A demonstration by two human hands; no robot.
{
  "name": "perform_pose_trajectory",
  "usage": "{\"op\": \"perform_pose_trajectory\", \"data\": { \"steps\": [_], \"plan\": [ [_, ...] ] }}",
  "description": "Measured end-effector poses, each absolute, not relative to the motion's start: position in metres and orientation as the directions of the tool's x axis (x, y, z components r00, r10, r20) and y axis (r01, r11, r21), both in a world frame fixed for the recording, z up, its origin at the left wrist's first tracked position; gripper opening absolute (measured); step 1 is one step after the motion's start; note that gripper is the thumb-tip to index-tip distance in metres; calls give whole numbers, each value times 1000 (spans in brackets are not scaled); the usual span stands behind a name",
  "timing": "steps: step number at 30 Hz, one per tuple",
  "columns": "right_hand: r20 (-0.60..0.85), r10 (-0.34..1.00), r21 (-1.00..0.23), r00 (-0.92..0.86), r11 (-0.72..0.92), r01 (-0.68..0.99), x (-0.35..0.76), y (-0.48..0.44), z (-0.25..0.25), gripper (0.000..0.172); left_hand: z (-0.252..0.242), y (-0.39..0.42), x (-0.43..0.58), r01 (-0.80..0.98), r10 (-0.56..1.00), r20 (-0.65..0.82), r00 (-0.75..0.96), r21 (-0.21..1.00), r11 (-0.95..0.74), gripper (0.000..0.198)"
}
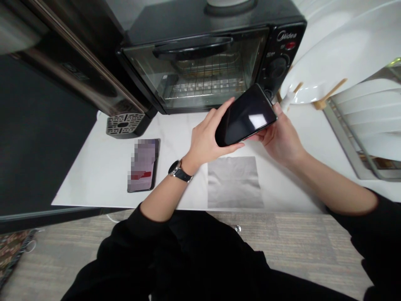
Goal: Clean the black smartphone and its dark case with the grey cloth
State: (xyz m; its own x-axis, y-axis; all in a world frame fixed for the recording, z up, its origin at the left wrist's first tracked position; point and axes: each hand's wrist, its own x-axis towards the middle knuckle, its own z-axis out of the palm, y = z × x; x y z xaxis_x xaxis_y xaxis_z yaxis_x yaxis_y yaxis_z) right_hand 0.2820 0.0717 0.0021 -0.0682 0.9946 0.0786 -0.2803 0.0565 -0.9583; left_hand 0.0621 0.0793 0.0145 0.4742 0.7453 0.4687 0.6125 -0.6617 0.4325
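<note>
A black smartphone [246,117] is tilted above the counter, its dark screen facing up and catching a bright reflection. My left hand [208,136] grips its left end, thumb along the near edge and fingers along the far edge. At the other end, my right hand [282,136] has its thumb by the phone's corner and its fingers partly hidden under the phone. Just beyond that thumb shows a small white object [287,100]; whether the hand touches it I cannot tell. Below the phone, a grey cloth [234,184] lies flat on the white counter [184,125].
A black toaster oven [200,67] stands behind my hands, its door closed. Another phone [142,165] with a blurred screen lies at the left, near a drip tray [125,123]. White plates [344,58] and a metal dish rack [354,142] occupy the right.
</note>
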Motion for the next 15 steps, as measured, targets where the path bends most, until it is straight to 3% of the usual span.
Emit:
{"op": "perform_pose_trajectory", "data": {
  "steps": [6, 12, 15],
  "plan": [
    [212, 976, -966, 41, 216, -139, 279, 70, -12, 50, 15, 78, 67, 554, 740, 442, 508, 489, -673, 93],
    [448, 887, -880, 112, 415, 233, 286, 61, -7, 51, 9, 79, 69, 586, 754, 438, 490, 475, -656, 93],
    [416, 904, -902, 99, 396, 170, 286, 65, -12, 43, 4, 83, 68, 599, 742, 472, 476, 444, -666, 100]
  ]
}}
